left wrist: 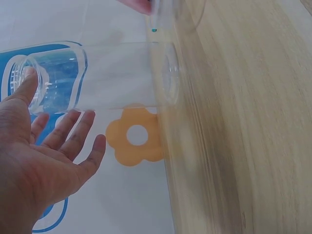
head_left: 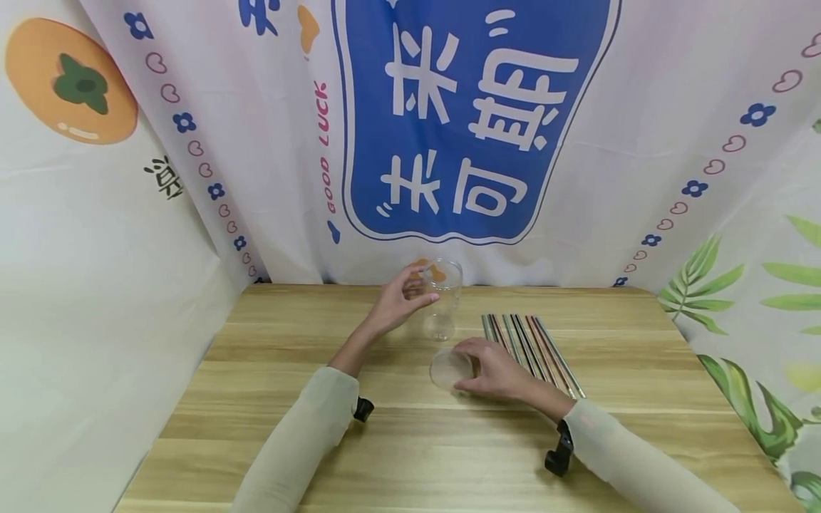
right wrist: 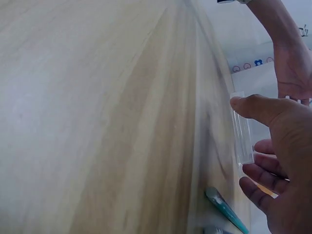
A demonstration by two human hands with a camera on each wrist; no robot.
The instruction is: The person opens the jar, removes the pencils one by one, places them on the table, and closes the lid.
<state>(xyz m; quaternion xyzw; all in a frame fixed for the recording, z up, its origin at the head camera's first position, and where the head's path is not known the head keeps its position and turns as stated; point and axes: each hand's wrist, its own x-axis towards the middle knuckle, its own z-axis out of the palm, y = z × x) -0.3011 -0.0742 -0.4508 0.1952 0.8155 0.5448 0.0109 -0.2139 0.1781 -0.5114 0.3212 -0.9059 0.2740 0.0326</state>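
A tall clear jar [head_left: 442, 306] with a narrowed neck and its mouth at the top stands upright near the back of the table. My left hand [head_left: 399, 303] is at its upper part. In the left wrist view the left thumb [left wrist: 27, 87] lies across the jar's neck [left wrist: 36, 78], while the other fingers spread loosely along its side. In my right hand [head_left: 492, 368] is a clear round lid [head_left: 449, 370], pinched by its edge between thumb and fingers just in front of the jar. The right wrist view shows this lid [right wrist: 243, 129] edge-on.
Several slim coloured sticks [head_left: 522, 342], like chopsticks, lie side by side on the wooden table [head_left: 410, 456], partly behind my right hand. A printed cloth [head_left: 288, 178] hangs along the table's back edge.
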